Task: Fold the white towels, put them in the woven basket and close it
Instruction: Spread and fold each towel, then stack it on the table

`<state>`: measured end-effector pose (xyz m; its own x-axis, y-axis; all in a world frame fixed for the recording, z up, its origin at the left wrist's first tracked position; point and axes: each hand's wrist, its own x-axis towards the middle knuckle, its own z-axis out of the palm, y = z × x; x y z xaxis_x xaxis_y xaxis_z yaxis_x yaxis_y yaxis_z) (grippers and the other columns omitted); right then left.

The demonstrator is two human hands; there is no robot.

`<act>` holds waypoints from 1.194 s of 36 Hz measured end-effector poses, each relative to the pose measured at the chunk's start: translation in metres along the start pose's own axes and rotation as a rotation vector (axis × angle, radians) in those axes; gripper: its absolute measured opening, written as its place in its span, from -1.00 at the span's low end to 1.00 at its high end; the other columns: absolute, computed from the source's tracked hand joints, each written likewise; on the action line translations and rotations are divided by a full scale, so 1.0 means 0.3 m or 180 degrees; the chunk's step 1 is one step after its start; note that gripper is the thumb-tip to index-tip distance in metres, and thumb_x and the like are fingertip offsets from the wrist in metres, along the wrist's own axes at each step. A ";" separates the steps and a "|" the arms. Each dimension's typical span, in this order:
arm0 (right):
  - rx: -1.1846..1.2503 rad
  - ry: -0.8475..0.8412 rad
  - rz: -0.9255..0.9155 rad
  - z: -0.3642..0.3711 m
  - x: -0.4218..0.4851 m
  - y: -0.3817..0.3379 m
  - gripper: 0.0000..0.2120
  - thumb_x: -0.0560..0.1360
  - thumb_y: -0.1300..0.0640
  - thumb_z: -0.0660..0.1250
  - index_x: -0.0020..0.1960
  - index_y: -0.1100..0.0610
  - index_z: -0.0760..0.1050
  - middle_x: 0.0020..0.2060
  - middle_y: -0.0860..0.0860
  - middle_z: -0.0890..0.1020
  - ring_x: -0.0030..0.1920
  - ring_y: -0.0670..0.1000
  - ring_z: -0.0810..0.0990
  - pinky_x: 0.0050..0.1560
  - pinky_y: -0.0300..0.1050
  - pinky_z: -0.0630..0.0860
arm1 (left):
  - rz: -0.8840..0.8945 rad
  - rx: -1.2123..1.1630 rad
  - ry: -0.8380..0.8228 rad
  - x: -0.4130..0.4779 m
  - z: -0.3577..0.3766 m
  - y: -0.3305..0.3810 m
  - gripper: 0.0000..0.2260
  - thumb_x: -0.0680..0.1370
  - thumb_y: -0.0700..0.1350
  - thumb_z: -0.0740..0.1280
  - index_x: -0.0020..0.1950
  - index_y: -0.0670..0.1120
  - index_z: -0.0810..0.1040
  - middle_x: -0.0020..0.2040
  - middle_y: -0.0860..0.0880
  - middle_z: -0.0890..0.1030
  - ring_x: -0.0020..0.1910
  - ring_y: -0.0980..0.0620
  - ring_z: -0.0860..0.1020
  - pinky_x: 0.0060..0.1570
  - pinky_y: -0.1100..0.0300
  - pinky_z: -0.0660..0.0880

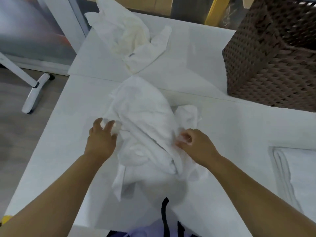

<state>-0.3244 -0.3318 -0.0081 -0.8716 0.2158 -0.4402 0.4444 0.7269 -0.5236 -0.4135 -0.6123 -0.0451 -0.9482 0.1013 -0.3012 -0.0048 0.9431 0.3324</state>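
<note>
I see a white worktop (222, 125) with a seam across it and grey floor (15, 134) to its left. A white wheeled stand foot (34, 93) rests there. A yellow post (212, 12) and cardboard boxes (148, 4) stand behind, and a black strap (165, 218) hangs nearest me.

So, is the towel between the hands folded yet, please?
Not yet: the towel lies crumpled in loose bunches, with no flat layers or straight edges.

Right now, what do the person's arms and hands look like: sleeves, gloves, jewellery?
Both forearms are bare, with no sleeves in view. The left hand and right hand wear no gloves, and no watch, bracelet or ring shows, though the picture is blurry.
</note>
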 end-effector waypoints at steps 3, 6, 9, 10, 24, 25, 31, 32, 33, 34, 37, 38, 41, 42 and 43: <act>-0.0056 0.0130 0.0226 0.007 0.012 0.017 -0.31 0.41 -0.23 0.37 0.41 0.05 0.27 0.29 0.04 0.39 0.27 0.06 0.42 0.19 -0.06 0.42 | -0.0319 -0.0591 -0.0455 -0.035 0.013 -0.024 -0.41 0.52 0.07 0.32 0.47 -0.06 0.19 0.36 -0.18 0.33 0.22 -0.23 0.45 0.19 -0.14 0.44; 0.0165 -0.0158 0.0421 0.040 0.015 0.023 -0.21 0.36 -0.26 0.41 0.43 0.08 0.23 0.32 0.03 0.39 0.26 0.06 0.44 0.17 -0.03 0.45 | -0.0489 -0.0975 -0.0606 -0.064 0.039 -0.041 -0.41 0.40 0.15 0.41 0.31 -0.09 0.33 0.18 -0.12 0.49 0.07 -0.12 0.53 0.03 -0.09 0.53; 0.0152 -0.0142 0.0467 0.073 0.011 0.014 -0.26 0.37 -0.24 0.41 0.39 0.11 0.29 0.25 0.01 0.49 0.18 0.05 0.51 0.13 -0.01 0.49 | -0.0711 -0.1331 -0.0667 -0.086 0.064 -0.017 -0.57 0.44 0.02 0.43 0.19 -0.14 0.37 0.01 -0.05 0.52 -0.07 -0.04 0.51 -0.12 0.09 0.45; 0.0170 -0.0122 0.0510 0.078 0.011 0.010 -0.30 0.38 -0.23 0.40 0.37 0.12 0.32 0.22 0.01 0.51 0.15 0.05 0.53 0.09 -0.02 0.50 | -0.0841 -0.1476 -0.0725 -0.095 0.072 -0.005 -0.61 0.46 -0.02 0.41 0.18 -0.12 0.36 -0.04 -0.03 0.51 -0.09 -0.03 0.49 -0.12 0.12 0.40; 0.0743 0.0989 0.0266 -0.061 -0.032 -0.068 -0.73 0.50 -0.04 0.34 -0.10 0.10 0.32 -0.27 -0.01 0.50 -0.31 -0.03 0.46 -0.35 -0.16 0.35 | -0.0894 -0.2884 -0.0032 -0.048 -0.017 0.026 -0.83 0.59 -0.09 0.24 0.15 -0.11 0.40 -0.14 -0.06 0.53 -0.11 -0.11 0.54 0.03 -0.14 0.55; 0.0762 0.1138 0.0230 -0.084 -0.037 -0.084 -0.73 0.51 -0.03 0.34 -0.09 0.12 0.32 -0.28 -0.02 0.50 -0.32 -0.04 0.46 -0.36 -0.18 0.35 | -0.0847 -0.2914 0.0152 -0.032 -0.042 0.036 -0.83 0.60 -0.09 0.22 0.16 -0.09 0.39 -0.17 -0.03 0.50 -0.15 -0.08 0.51 0.01 -0.08 0.55; 0.0982 0.2147 0.0052 -0.244 -0.078 -0.165 -0.70 0.51 -0.01 0.34 0.01 0.13 0.27 -0.27 -0.12 0.43 -0.28 -0.18 0.41 -0.33 -0.22 0.31 | -0.0389 -0.2952 0.0937 0.044 -0.230 0.099 -0.88 0.61 -0.09 0.19 0.11 -0.07 0.43 0.00 -0.04 0.49 -0.03 -0.04 0.46 -0.02 0.11 0.40; 0.1090 0.2316 -0.0002 -0.272 -0.089 -0.176 -0.68 0.50 0.00 0.36 0.02 0.12 0.26 -0.26 -0.13 0.42 -0.27 -0.19 0.40 -0.34 -0.24 0.31 | -0.0349 -0.2949 0.1042 0.056 -0.261 0.108 -0.83 0.61 -0.07 0.19 0.15 -0.09 0.44 0.03 -0.02 0.48 0.00 -0.02 0.44 0.01 0.13 0.38; 0.1239 0.2471 -0.0060 -0.297 -0.100 -0.184 -0.66 0.49 0.01 0.37 0.04 0.10 0.24 -0.24 -0.15 0.40 -0.25 -0.20 0.40 -0.33 -0.25 0.31 | -0.0333 -0.2961 0.1133 0.068 -0.291 0.118 -0.79 0.60 -0.05 0.20 0.19 -0.10 0.45 0.05 0.00 0.48 0.02 -0.01 0.43 0.04 0.14 0.36; 0.1395 0.2588 -0.0096 -0.317 -0.109 -0.190 -0.63 0.47 0.01 0.39 0.06 0.10 0.23 -0.21 -0.16 0.40 -0.23 -0.21 0.40 -0.31 -0.25 0.33 | -0.0317 -0.2975 0.1222 0.080 -0.313 0.125 -0.76 0.60 -0.03 0.20 0.21 -0.11 0.46 0.06 0.01 0.48 0.03 0.00 0.43 0.05 0.15 0.35; 0.1648 0.2518 0.0074 -0.347 -0.112 -0.166 -0.49 0.44 -0.04 0.42 0.20 0.11 0.21 -0.09 -0.11 0.43 -0.13 -0.12 0.46 -0.19 -0.17 0.40 | -0.0219 -0.3120 0.1175 0.099 -0.341 0.144 -0.76 0.57 0.02 0.25 0.10 -0.11 0.53 -0.06 0.02 0.53 -0.04 0.00 0.47 -0.03 0.17 0.35; 0.1663 0.2353 0.0249 -0.347 -0.108 -0.146 -0.44 0.43 -0.06 0.43 0.24 0.14 0.22 -0.03 -0.06 0.45 -0.09 -0.05 0.49 -0.13 -0.12 0.42 | -0.0194 -0.3203 0.1035 0.098 -0.337 0.152 -0.75 0.54 0.06 0.28 0.01 -0.12 0.55 -0.15 0.02 0.54 -0.10 -0.01 0.48 -0.08 0.16 0.36; 0.1485 0.1548 0.0903 -0.319 -0.092 -0.039 -0.46 0.40 -0.03 0.47 0.20 0.27 0.39 0.01 0.12 0.58 -0.08 0.10 0.58 -0.13 -0.04 0.48 | -0.0196 -0.3071 0.0311 0.067 -0.284 0.161 -0.73 0.44 0.09 0.37 -0.27 -0.11 0.54 -0.33 -0.01 0.54 -0.30 -0.04 0.51 -0.25 0.17 0.42; 0.1340 0.1158 0.1039 -0.299 -0.098 0.002 -0.56 0.40 0.03 0.48 0.10 0.31 0.48 -0.05 0.17 0.62 -0.14 0.11 0.59 -0.15 -0.01 0.50 | -0.0180 -0.2869 0.0040 0.052 -0.255 0.153 -0.73 0.46 0.06 0.39 -0.30 -0.12 0.56 -0.37 -0.03 0.55 -0.34 -0.05 0.52 -0.32 0.19 0.43; 0.1219 0.0791 0.1118 -0.274 -0.107 0.045 -0.65 0.39 0.10 0.49 0.02 0.34 0.54 -0.10 0.20 0.64 -0.19 0.11 0.59 -0.15 0.01 0.53 | -0.0199 -0.2726 -0.0207 0.035 -0.223 0.140 -0.74 0.46 0.05 0.41 -0.26 -0.15 0.60 -0.37 -0.07 0.58 -0.32 -0.09 0.56 -0.34 0.19 0.46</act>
<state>-0.3074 -0.2753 0.0591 -0.6601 0.5818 -0.4751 0.7189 0.3060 -0.6242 -0.4449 -0.5929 0.0254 -0.9182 0.0996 -0.3833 -0.3193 0.3865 0.8653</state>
